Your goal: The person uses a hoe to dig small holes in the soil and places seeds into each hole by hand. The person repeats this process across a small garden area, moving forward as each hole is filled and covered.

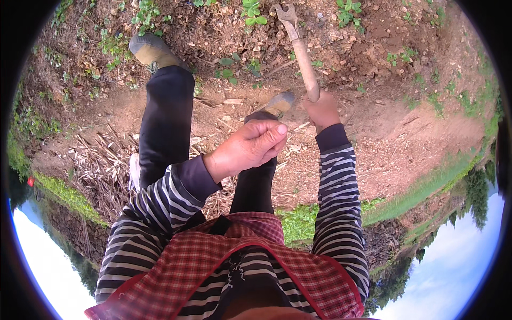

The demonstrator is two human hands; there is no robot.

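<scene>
My right hand [322, 110] is closed around a short-handled hoe [306, 66] near the lower end of its wooden handle. The hoe points away from me, over the soil. Its worn metal head [286, 16] has a notched end; the rest of the head's shape is unclear. In front of my body, my left hand [254, 146] is curled, with the thumb pressed against the fingers. Whatever may lie inside that fist is hidden. Below both hands is loose brown soil [256, 46] with small stones and low green plants [252, 12].
My left shoe [156, 52] stands forward on the soil, and my right shoe [280, 103] is nearer. Dry stalks [104, 164] are heaped at left, beside a whitish object [135, 172] behind my left leg. Grass [420, 204] borders the plot at right.
</scene>
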